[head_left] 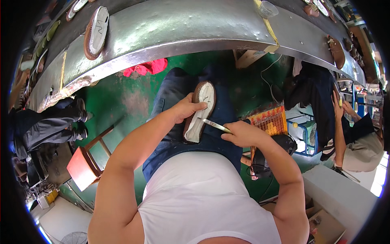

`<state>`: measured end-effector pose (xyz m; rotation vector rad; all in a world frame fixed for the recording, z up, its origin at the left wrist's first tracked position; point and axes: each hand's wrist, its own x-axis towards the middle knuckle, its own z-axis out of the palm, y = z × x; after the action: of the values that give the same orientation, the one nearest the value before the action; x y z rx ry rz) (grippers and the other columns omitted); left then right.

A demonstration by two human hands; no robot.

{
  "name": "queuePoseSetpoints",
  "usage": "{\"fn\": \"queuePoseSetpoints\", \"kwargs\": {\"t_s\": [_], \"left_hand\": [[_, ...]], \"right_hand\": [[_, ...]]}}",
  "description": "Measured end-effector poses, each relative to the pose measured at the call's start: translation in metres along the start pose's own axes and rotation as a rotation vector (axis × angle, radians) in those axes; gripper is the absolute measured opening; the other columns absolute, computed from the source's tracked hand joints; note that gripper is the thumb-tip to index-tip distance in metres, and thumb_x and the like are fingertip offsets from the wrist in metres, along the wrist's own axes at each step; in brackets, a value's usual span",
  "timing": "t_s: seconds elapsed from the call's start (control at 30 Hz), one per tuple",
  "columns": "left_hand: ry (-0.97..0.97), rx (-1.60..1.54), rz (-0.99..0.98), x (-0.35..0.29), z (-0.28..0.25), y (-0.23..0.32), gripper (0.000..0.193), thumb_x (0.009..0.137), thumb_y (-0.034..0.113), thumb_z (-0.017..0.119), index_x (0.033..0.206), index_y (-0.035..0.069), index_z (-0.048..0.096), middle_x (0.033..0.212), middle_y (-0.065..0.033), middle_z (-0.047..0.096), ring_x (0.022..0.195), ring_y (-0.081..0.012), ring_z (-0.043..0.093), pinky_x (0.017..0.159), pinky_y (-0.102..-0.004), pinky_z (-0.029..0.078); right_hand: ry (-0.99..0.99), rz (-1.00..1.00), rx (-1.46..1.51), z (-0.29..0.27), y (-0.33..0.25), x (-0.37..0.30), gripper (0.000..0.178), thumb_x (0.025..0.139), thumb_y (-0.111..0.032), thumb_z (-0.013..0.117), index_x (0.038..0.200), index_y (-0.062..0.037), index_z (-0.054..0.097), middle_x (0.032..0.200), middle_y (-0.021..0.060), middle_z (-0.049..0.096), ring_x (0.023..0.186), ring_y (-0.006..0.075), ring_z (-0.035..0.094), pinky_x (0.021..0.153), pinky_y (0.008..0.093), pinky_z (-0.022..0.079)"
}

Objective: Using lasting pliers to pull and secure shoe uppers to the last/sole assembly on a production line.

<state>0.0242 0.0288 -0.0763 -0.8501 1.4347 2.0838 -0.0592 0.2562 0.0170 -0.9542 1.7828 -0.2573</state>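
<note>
A brown shoe [198, 129] lies sole-up across my lap, its pale bottom facing me with a dark squiggle near the far end. My left hand [187, 107] grips it by the left side, with the thumb pressed on the pale bottom. My right hand [242, 134] is closed around a slim metal hand tool [216, 125], whose exact kind I cannot make out. The tool points left, and its silvery end is at the right edge of the shoe bottom; whether it touches is unclear.
A metal-topped bench [183, 24] curves ahead, bearing another upturned shoe [97, 32] and a clear cup [268, 9]. Red cloth [146, 67] lies beneath it. An orange-red stool [84, 167] stands left, a beaded seat mat [268, 120] right. Other people sit on both sides.
</note>
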Motion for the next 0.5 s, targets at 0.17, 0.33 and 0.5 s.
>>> {"fn": "queuePoseSetpoints", "kwargs": {"t_s": [0.17, 0.33, 0.5], "left_hand": [[-0.006, -0.005, 0.044, 0.006, 0.003, -0.004, 0.063, 0.087, 0.021, 0.074, 0.137, 0.003, 0.039, 0.125, -0.0127, 0.058, 0.114, -0.0212, 0.058, 0.100, -0.0382, 0.046], [-0.012, 0.033, 0.012, 0.003, 0.002, 0.001, 0.064, 0.088, 0.023, 0.074, 0.136, 0.001, 0.039, 0.127, -0.0130, 0.057, 0.115, -0.0213, 0.058, 0.100, -0.0375, 0.045], [-0.003, 0.026, 0.027, 0.004, -0.003, -0.005, 0.064, 0.088, 0.024, 0.074, 0.137, 0.002, 0.039, 0.127, -0.0111, 0.057, 0.115, -0.0194, 0.057, 0.101, -0.0365, 0.045]], "right_hand": [[0.220, -0.064, -0.144, 0.021, 0.002, 0.000, 0.035, 0.096, -0.030, 0.057, 0.103, 0.0037, 0.061, 0.096, 0.0244, 0.066, 0.094, 0.0417, 0.064, 0.084, 0.0492, 0.051], [0.159, -0.051, -0.123, 0.017, 0.001, -0.003, 0.035, 0.095, -0.029, 0.058, 0.105, 0.0039, 0.061, 0.098, 0.0248, 0.066, 0.095, 0.0420, 0.064, 0.085, 0.0491, 0.051], [0.289, -0.110, -0.196, 0.025, -0.001, 0.007, 0.034, 0.095, -0.034, 0.058, 0.098, 0.0000, 0.061, 0.089, 0.0198, 0.066, 0.089, 0.0385, 0.065, 0.077, 0.0480, 0.051]]}}
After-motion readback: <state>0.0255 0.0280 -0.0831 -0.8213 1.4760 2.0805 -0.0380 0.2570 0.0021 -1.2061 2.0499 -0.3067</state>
